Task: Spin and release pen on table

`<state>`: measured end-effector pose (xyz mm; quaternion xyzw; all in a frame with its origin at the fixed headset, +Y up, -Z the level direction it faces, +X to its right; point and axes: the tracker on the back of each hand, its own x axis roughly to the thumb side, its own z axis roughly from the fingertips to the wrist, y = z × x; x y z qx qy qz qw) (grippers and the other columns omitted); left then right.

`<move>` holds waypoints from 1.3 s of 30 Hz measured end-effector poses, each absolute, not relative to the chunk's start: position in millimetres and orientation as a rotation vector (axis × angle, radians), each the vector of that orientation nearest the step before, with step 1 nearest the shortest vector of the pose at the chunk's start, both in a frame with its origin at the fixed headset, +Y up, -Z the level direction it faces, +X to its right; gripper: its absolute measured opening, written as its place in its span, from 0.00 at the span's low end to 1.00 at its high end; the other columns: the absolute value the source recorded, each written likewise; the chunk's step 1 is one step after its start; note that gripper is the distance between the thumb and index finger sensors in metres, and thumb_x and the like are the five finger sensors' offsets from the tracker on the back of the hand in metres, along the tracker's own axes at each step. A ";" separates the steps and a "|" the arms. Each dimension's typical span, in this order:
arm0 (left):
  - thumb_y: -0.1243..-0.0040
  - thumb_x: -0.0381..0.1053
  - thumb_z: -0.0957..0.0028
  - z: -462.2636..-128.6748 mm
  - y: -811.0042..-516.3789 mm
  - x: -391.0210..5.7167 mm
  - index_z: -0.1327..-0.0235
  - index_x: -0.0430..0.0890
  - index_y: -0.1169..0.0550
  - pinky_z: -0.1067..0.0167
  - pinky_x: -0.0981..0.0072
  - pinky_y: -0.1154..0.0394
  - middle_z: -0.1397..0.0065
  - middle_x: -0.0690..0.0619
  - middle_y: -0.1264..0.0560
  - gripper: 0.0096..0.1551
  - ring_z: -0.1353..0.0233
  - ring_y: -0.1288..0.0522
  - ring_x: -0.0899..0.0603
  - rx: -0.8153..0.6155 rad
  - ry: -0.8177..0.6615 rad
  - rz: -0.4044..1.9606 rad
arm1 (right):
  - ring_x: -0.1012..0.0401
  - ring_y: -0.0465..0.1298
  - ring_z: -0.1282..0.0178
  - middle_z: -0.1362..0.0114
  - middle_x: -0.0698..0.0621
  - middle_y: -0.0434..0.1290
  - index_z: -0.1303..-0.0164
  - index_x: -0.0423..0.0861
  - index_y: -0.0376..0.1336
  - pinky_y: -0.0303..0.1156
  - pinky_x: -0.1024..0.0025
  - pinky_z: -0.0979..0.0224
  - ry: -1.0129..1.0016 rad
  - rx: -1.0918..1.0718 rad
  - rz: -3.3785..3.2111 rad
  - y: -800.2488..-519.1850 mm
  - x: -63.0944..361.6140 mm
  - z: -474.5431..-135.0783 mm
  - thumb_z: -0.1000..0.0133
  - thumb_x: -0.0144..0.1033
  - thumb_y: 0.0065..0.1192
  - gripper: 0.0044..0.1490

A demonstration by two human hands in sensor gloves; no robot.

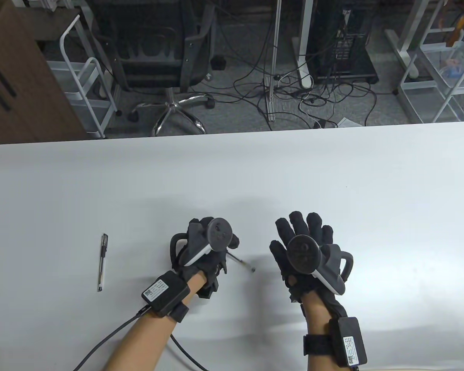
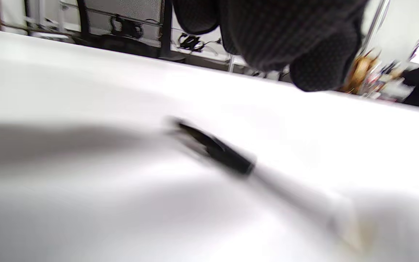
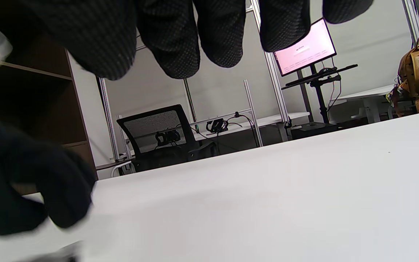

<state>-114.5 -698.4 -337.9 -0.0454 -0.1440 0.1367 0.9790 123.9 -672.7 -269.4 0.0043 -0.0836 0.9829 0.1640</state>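
A pen with a clear barrel and a black grip lies on the white table (image 1: 232, 174), its end poking out from under my left hand (image 1: 241, 262). In the left wrist view the pen (image 2: 227, 156) is blurred and flat on the table, and my gloved fingers (image 2: 289, 40) hang above it without touching it. My left hand (image 1: 212, 247) hovers over the pen's far end, palm down. My right hand (image 1: 301, 232) is to the right of the pen, fingers spread, holding nothing. Its fingers (image 3: 180, 43) hang above bare table in the right wrist view.
A second pen (image 1: 103, 262) with a black cap lies alone on the table, left of my left hand. The table's far edge (image 1: 232, 133) runs across the middle of the view, with an office chair (image 1: 158, 50) and cables on the floor beyond it.
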 end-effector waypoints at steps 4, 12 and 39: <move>0.32 0.40 0.59 -322.0 -657.8 -152.0 0.59 0.64 0.12 0.23 0.35 0.52 0.24 0.60 0.32 0.20 0.18 0.39 0.44 0.001 -0.292 0.279 | 0.39 0.56 0.16 0.20 0.53 0.60 0.30 0.58 0.65 0.51 0.33 0.23 -0.236 0.003 2.799 -672.6 124.8 -269.5 0.54 0.61 0.66 0.41; 0.33 0.57 0.61 -296.5 -635.2 -259.5 0.35 0.65 0.25 0.22 0.35 0.54 0.19 0.60 0.39 0.34 0.14 0.44 0.42 0.157 -0.121 0.053 | 0.39 0.57 0.16 0.20 0.53 0.60 0.30 0.58 0.65 0.51 0.33 0.23 -0.213 0.002 2.809 -674.4 122.1 -269.2 0.54 0.61 0.66 0.41; 0.35 0.65 0.65 -315.9 -710.5 -363.6 0.27 0.68 0.37 0.21 0.34 0.58 0.15 0.61 0.48 0.47 0.11 0.53 0.41 -0.111 0.304 0.048 | 0.39 0.56 0.16 0.20 0.53 0.60 0.30 0.58 0.64 0.50 0.33 0.23 -0.152 0.021 2.837 -679.7 114.2 -270.4 0.54 0.61 0.66 0.41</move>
